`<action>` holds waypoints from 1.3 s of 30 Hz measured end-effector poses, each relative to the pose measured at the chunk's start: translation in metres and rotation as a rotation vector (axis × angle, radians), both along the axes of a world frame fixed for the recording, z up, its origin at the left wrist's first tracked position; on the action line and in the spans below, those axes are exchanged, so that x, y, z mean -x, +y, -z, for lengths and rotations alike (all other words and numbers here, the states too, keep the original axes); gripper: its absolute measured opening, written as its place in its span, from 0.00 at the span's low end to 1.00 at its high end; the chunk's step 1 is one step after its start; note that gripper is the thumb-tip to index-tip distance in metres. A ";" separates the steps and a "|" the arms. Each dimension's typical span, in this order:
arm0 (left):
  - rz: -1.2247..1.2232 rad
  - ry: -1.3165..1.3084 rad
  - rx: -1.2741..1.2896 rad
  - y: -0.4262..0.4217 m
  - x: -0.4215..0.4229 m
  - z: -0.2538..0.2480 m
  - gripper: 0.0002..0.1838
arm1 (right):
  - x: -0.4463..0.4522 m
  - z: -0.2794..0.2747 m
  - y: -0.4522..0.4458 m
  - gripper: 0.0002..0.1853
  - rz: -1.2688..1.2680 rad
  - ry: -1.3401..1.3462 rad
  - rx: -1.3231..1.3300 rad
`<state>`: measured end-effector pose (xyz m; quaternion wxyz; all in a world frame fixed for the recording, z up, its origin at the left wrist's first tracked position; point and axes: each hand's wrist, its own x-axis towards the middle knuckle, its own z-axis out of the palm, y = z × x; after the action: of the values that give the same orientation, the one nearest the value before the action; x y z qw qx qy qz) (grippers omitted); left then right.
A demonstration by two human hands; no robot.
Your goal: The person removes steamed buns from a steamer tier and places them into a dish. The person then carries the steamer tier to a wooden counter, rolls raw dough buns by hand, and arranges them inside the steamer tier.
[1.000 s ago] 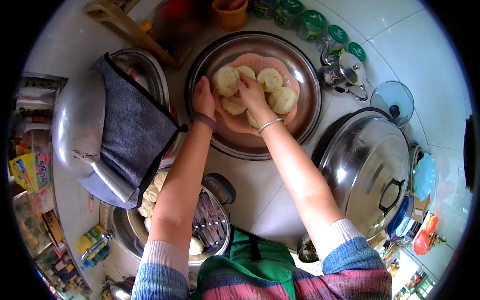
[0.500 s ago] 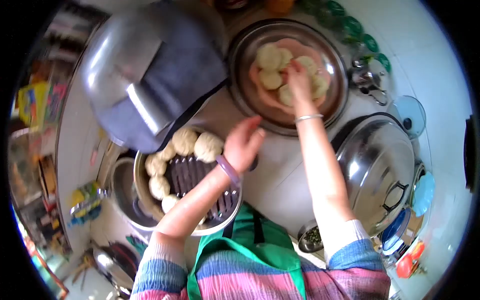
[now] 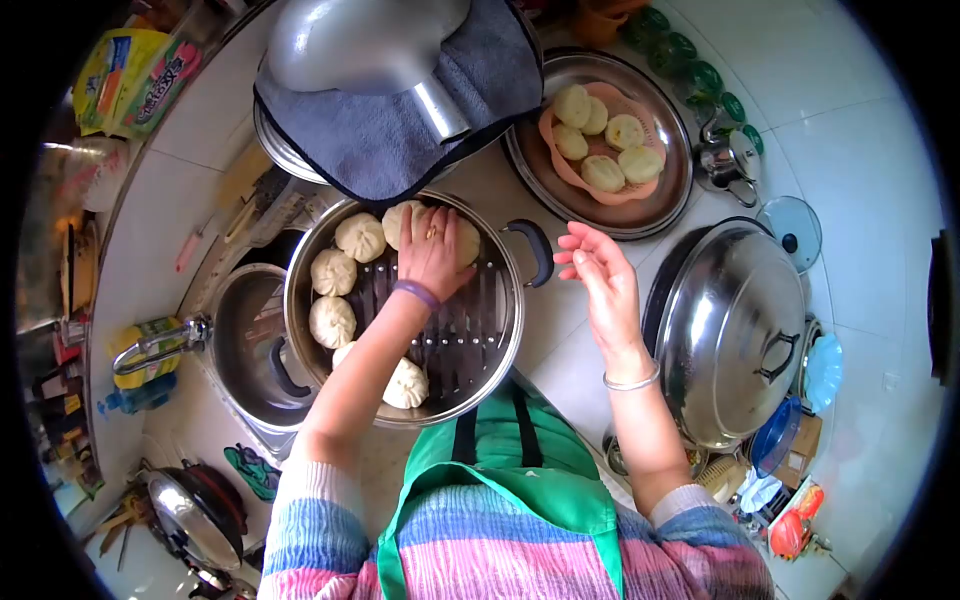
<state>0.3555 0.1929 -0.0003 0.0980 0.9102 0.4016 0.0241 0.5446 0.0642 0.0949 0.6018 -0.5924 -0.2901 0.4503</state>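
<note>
My left hand (image 3: 433, 250) lies over the steamer tray, its fingers spread across a pleated bun (image 3: 398, 222) at the far rim. Partly hidden beside that hand is another bun (image 3: 467, 240). More pleated buns (image 3: 333, 272) line the left and near edges of the round metal steamer (image 3: 517, 325), leaving its dark slatted base (image 3: 455, 335) showing. To the right of the steamer's black handle, my right hand (image 3: 605, 290) hovers with nothing in it, fingers loosely extended. Beyond it, a pink scalloped dish (image 3: 625, 97) holds several pale round cakes (image 3: 640, 163) on a wide metal tray (image 3: 520, 150).
A metal bowl (image 3: 350, 40) rests on a grey towel (image 3: 340, 140) at the back. On the right stands a large domed lid (image 3: 735, 330), with a small metal pot (image 3: 728, 160) behind. A sink (image 3: 250, 340) with a faucet (image 3: 165, 345) is left of the steamer.
My right hand has withdrawn from the pink dish to beside the steamer. My left hand has moved from the steamer's right rim onto the buns. The camera view has shifted.
</note>
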 end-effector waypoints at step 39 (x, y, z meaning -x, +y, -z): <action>-0.747 -1.330 1.371 -0.031 -0.139 -0.070 0.17 | -0.078 0.047 0.013 0.17 0.160 0.028 0.049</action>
<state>0.4943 0.1621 0.0702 0.7861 0.2776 0.4514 0.3180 0.6226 0.0773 0.0477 0.6252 -0.6219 -0.2223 0.4160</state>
